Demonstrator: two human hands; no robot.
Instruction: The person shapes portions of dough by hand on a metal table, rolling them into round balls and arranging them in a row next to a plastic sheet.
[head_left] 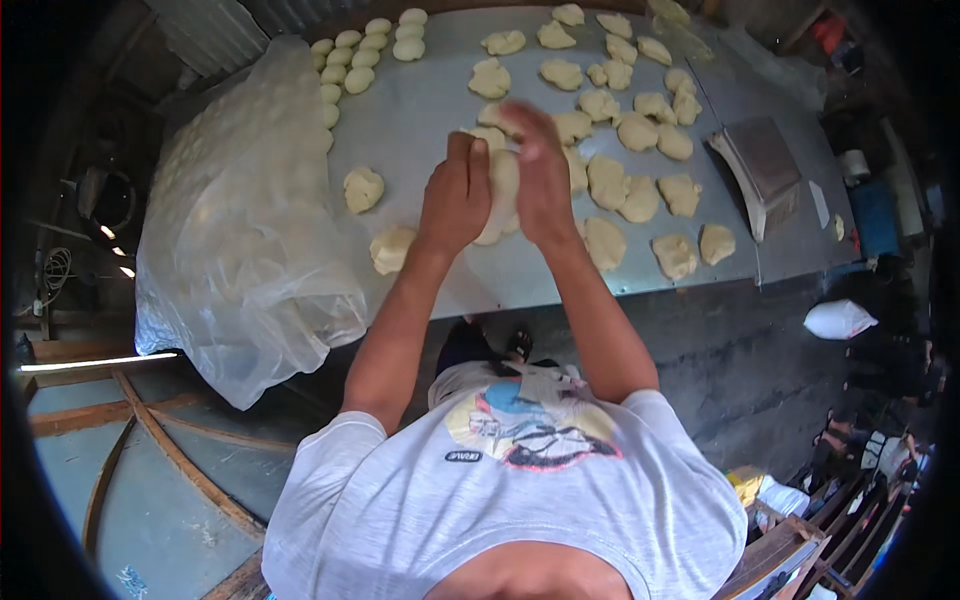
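Dough piece (503, 195) is sitting between both hands, just above the grey metal surface (430, 110). The left hand (456, 195) is pressing on its left side with fingers together. The right hand (540, 170) is pressing flat on its other side. Many more dough lumps (640, 195) are lying around. A clear plastic sheet (240, 220) is covering more dough on the left.

Small bakery workshop, metal table (420, 110), rows of dough pieces (640, 135)
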